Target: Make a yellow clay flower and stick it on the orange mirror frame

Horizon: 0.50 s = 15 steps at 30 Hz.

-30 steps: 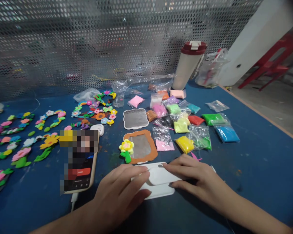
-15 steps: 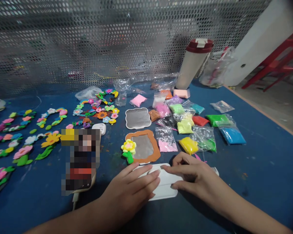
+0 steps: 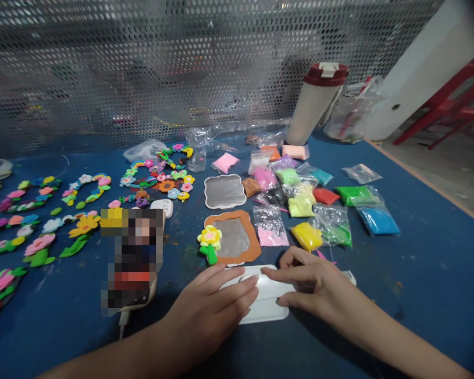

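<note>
A white flat plastic board [image 3: 266,313] lies on the blue table under both of my hands. My left hand [image 3: 215,300] is spread over its left part, fingers stretched out. Under those fingertips shows part of a rounded white shape, mostly hidden. On the board's right side rests my right hand [image 3: 312,281], its index finger and thumb apart and touching the board, the other fingers curled. Just beyond the board is a mirror with a brown clay frame [image 3: 248,234], bearing a yellow clay flower [image 3: 209,238]. Behind it lies a white-rimmed mirror [image 3: 225,192].
Several clay packets, such as a yellow one [image 3: 307,236] and a blue one [image 3: 379,221], lie to the right. A tumbler [image 3: 316,105] stands at the back. Leftward are a phone [image 3: 156,284] and colourful clay wreaths [image 3: 85,189]. A white comb [image 3: 351,277] lies beyond my right hand.
The view has shifted very slightly. Both hands keep nearly the same place on the white board, and the things around have not moved.
</note>
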Tool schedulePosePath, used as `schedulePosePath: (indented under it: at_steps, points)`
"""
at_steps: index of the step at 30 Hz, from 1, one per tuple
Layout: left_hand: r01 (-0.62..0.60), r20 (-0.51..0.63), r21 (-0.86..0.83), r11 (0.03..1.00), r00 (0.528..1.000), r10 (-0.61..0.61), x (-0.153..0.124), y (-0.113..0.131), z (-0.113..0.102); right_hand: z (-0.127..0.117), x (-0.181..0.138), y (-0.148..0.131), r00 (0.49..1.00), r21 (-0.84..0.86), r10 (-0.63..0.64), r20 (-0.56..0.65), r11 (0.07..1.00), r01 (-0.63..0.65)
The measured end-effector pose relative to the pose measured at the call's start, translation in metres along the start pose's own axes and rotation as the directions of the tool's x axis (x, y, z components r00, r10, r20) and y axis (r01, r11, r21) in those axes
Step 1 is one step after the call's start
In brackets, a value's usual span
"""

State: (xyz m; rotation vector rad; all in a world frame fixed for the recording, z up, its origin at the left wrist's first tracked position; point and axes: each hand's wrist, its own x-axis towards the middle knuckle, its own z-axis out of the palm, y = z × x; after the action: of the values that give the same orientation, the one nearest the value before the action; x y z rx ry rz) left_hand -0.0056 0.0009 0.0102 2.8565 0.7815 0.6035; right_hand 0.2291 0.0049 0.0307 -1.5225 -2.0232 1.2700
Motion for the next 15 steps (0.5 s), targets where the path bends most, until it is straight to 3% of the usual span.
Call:
schedulePosePath:
  at_steps: [4,9,15]
  points:
    - [-0.045,-0.058,-0.002,0.999,0.997,0.045,0.004,0.0,-0.007,0.0,-0.001,0.003,1.0,0.008,-0.013,0.01,1.0,0.013]
    - [-0.018,-0.269,-0.111,0.994,0.963,-0.012,0.004,0.003,-0.022,0.0,-0.003,0.007,1.0,0.041,-0.027,-0.001,0.999,0.027]
    - [0.007,-0.25,-0.323,0.947,0.964,-0.092,0.004,0.005,-0.025,-0.002,-0.003,0.005,1.0,0.049,-0.013,-0.012,0.999,0.014]
